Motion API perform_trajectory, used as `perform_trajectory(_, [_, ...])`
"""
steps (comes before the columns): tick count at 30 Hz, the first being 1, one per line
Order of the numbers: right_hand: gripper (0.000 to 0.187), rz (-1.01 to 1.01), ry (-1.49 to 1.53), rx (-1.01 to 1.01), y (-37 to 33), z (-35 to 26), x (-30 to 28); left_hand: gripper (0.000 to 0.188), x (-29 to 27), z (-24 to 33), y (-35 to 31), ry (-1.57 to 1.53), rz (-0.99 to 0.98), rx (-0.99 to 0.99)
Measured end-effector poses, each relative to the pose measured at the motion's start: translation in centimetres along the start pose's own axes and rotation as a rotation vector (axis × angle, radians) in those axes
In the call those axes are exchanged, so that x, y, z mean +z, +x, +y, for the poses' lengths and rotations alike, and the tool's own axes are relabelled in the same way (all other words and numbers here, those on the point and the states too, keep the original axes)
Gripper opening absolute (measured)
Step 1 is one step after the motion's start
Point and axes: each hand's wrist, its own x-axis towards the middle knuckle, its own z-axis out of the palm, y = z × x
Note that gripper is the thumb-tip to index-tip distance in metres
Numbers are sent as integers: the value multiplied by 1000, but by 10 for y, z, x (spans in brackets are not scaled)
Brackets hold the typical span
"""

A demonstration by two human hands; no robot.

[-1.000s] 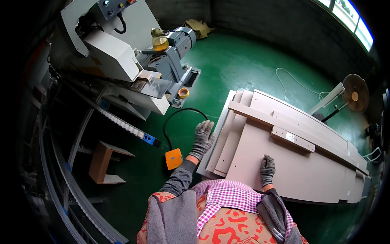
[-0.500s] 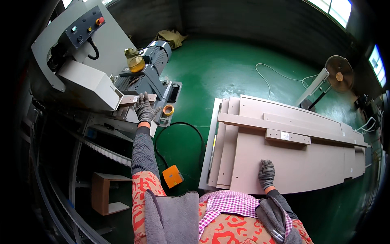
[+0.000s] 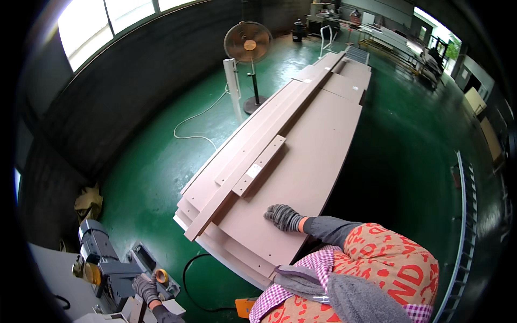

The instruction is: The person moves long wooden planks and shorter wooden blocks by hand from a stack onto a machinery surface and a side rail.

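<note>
My left hand (image 3: pixel 145 289), in a grey striped glove, lies by the motor end of a machine at lower left. Its fingers are extended over the end of a short board piece (image 3: pixel 137 311), mostly hidden there. My right hand (image 3: pixel 284 217), gloved alike, rests on a wide beige panel (image 3: pixel 318 156) with its fingers loosely bent and nothing held. The panel tops a long stack. On it lie a long narrow strip (image 3: pixel 258 156) and a shorter drilled strip (image 3: pixel 260 164) with a white label.
A grey motor (image 3: pixel 97 242) and an orange tape roll (image 3: pixel 161 276) are near my left hand. An orange box (image 3: pixel 245 307) with a black cable sits on the green floor. A standing fan (image 3: pixel 249 44) is beyond the stack; a roller conveyor (image 3: pixel 460 237) runs at right.
My view has swung right, bringing the length of the stack and the far workshop into sight. My left hand stays by the machine and my right hand on the panel.
</note>
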Motion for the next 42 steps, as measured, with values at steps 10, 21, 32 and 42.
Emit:
perform_trajectory(10, [56, -241, 977, 265, 19, -56, 9, 95, -112, 277, -141, -539, 270, 463])
perform_trajectory(21, [37, -248, 2710, 506, 24, -17, 16, 91, -188, 499, -244, -604, 67, 606])
perform_trajectory(32, [21, 187, 1831, 870, 83, 139, -80, 79, -97, 475, -282, -682, 338, 551])
perform_trajectory(42, [58, -161, 1246, 976, 141, 192, -74, 73, 45, 361, -333, -671, 53, 199])
